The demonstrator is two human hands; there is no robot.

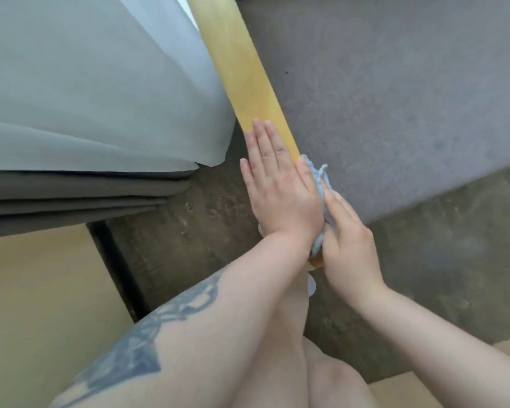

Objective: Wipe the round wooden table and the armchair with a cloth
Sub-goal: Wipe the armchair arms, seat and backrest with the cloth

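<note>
Lying flat, fingers straight, on the wooden armrest (242,75): left hand (280,187); pressing the blue cloth (321,187) alongside, fingers extended: right hand (348,234), hands touching.

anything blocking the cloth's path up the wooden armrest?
Nothing separate lies on the wooden armrest; its bare top runs clear to the frame's upper edge. The left hand lies flat on the wood just ahead of the cloth, which the right hand presses against the armrest's side. The curtain hangs beside it.
</note>
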